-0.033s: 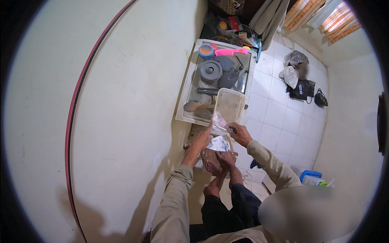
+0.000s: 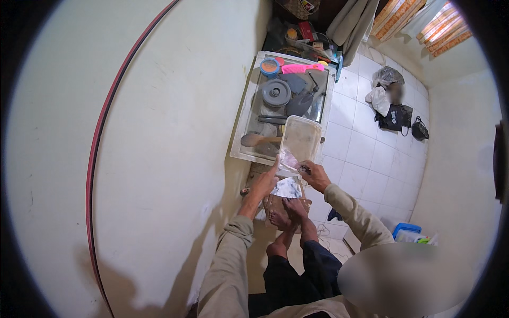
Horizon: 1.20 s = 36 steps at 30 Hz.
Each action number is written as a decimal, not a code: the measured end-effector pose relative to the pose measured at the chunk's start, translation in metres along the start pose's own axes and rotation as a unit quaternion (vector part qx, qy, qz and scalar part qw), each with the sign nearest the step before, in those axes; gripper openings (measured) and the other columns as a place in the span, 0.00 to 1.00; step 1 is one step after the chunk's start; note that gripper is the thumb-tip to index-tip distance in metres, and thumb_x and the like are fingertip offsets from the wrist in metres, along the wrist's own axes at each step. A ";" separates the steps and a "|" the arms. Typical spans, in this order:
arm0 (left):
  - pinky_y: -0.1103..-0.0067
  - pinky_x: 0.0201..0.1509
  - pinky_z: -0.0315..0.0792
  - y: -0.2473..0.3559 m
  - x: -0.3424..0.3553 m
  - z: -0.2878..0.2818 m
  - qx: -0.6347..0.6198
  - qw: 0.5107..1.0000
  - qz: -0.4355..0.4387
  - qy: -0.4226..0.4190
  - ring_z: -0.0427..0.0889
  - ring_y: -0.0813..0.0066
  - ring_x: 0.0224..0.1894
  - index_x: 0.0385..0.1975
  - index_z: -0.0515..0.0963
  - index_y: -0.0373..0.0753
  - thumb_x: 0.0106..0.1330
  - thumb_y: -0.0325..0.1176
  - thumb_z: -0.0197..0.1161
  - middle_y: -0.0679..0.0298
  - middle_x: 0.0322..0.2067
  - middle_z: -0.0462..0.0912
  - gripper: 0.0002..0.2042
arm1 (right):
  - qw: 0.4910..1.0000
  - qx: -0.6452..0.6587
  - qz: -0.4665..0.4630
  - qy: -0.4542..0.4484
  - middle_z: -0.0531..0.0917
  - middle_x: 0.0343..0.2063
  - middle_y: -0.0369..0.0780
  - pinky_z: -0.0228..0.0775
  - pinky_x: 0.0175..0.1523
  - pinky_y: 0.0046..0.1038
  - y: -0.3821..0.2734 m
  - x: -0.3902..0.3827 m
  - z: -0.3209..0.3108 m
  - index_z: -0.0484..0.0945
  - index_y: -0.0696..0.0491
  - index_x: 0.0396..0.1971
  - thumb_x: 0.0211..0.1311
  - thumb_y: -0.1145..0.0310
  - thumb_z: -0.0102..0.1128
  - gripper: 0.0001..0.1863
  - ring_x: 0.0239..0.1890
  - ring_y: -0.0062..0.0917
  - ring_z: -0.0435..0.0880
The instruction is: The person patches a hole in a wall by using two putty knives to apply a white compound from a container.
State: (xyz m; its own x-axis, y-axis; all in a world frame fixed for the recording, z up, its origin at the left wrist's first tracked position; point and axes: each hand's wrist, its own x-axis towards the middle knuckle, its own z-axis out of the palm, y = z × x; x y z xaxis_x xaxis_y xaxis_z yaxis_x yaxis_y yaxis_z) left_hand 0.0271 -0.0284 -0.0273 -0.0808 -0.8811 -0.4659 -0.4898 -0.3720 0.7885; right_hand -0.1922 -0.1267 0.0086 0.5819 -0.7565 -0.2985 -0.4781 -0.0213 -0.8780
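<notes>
A pale rectangular plastic container [image 2: 302,135] lies over the near right part of a glass-topped table. A crumpled pinkish-white piece [image 2: 288,159], perhaps plastic film, sits at its near end. My left hand [image 2: 261,186] is at the container's near left corner, index finger stretched up along it. The other left fingers curl in; what they hold is hidden. At the near right corner, my right hand [image 2: 316,177] is closed in a pinch around a small dark thing [image 2: 304,169] too small to name. Below both hands, a white sheet [image 2: 287,187] with dark marks lies before my bare feet.
On the table [image 2: 241,151] stand a grey round lidded pot [image 2: 276,93], a wooden spoon [image 2: 254,139], a pink comb [image 2: 299,68] and a blue-rimmed tub [image 2: 269,66]. A wall rises close on the left. Bags [image 2: 395,116] lie on the tiled floor to the right.
</notes>
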 end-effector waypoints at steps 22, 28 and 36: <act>0.57 0.42 0.71 0.053 -0.078 -0.041 -0.014 0.980 -0.053 0.193 0.79 0.40 0.37 0.46 0.71 0.33 0.72 0.35 0.48 0.42 0.33 0.80 0.12 | 0.988 0.131 0.056 -0.064 0.78 0.34 0.35 0.71 0.33 0.22 -0.090 -0.071 -0.107 0.70 0.58 0.58 0.66 0.64 0.58 0.24 0.30 0.16 0.75; 0.68 0.40 0.73 0.102 -0.123 -0.055 -0.211 0.960 -0.038 0.177 0.79 0.65 0.32 0.41 0.73 0.32 0.72 0.37 0.53 0.57 0.29 0.80 0.12 | 0.987 0.145 -0.038 -0.059 0.78 0.42 0.38 0.73 0.45 0.24 -0.146 -0.090 -0.121 0.72 0.59 0.49 0.63 0.76 0.60 0.15 0.40 0.20 0.78; 0.85 0.32 0.72 0.263 -0.211 -0.115 -0.409 0.904 0.011 0.122 0.73 0.87 0.30 0.40 0.74 0.33 0.73 0.34 0.54 0.68 0.29 0.78 0.09 | 0.959 -0.023 -0.282 -0.004 0.77 0.40 0.40 0.73 0.49 0.30 -0.249 -0.107 -0.147 0.76 0.52 0.43 0.56 0.82 0.62 0.15 0.44 0.32 0.79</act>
State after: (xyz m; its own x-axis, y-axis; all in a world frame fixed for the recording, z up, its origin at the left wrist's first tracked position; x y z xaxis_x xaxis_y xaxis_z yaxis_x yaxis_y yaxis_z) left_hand 0.0151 0.0261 0.3250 0.1611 -0.8916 -0.4232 0.3238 -0.3573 0.8761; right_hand -0.2324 -0.1362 0.3143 0.7622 -0.6102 0.2163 -0.1137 -0.4552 -0.8831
